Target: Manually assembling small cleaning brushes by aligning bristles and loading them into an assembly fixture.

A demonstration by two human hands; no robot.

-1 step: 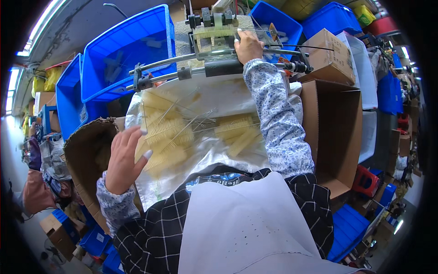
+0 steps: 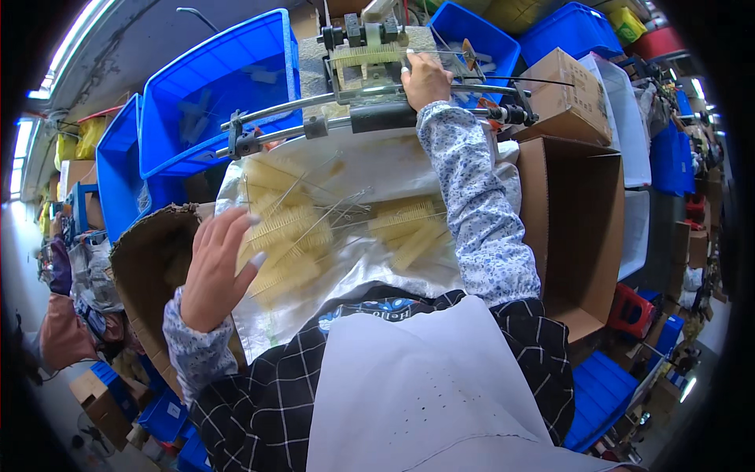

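Observation:
A pale yellow bristle brush (image 2: 366, 56) lies crosswise in a metal machine (image 2: 363, 90) at the far side. My right hand (image 2: 427, 81) reaches to the brush's right end, its thumb and fingertips closed about its wire stem; the exact grip is partly hidden. My left hand (image 2: 216, 271) hovers at the left with fingers apart, holding nothing. Beside it, a pile of similar brushes (image 2: 295, 228) with thin wire stems lies on a white plastic sheet (image 2: 354, 271). A smaller group of brushes (image 2: 405, 228) lies right of the pile.
A steel rail (image 2: 283, 106) crosses in front of the machine. A large blue bin (image 2: 149, 149) holds pale pieces at the far left. An open cardboard box (image 2: 582, 236) stands right of my forearm, another torn box (image 2: 145, 259) at left. A person's sleeve (image 2: 67, 334) shows far left.
My left hand has shifted slightly upward beside the pile. My right hand stays at the brush in the machine.

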